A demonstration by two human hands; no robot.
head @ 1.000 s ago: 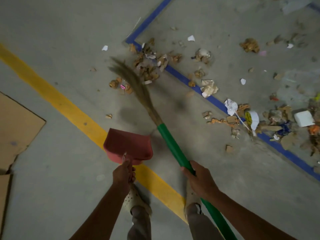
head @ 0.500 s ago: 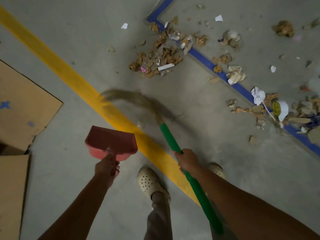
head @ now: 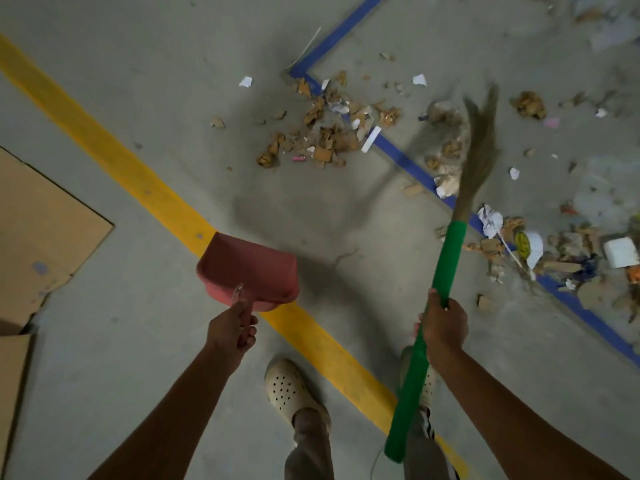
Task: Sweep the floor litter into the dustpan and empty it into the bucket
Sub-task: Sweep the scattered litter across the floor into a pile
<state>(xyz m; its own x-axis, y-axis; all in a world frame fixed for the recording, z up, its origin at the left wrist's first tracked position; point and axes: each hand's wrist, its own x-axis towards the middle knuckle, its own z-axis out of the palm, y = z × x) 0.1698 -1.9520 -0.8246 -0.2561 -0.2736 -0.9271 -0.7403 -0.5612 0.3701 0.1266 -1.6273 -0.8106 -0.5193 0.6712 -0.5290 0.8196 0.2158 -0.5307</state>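
My left hand grips the handle of a red dustpan, held above the yellow floor line with nothing visible in it. My right hand holds the green handle of a grass broom. Its blurred bristles point up and right, over scraps on the blue tape line. A pile of cardboard and paper litter lies ahead by the blue tape corner. More litter is strewn along the tape at the right. No bucket is in view.
A yellow line crosses the grey concrete floor diagonally. Blue tape marks a corner ahead. Flat cardboard sheets lie at the left edge. My feet in pale clogs stand at the yellow line.
The broom bristles have swung from the left, near the yellow line, over to the right above the blue tape. The dustpan stays in my left hand at about the same place.
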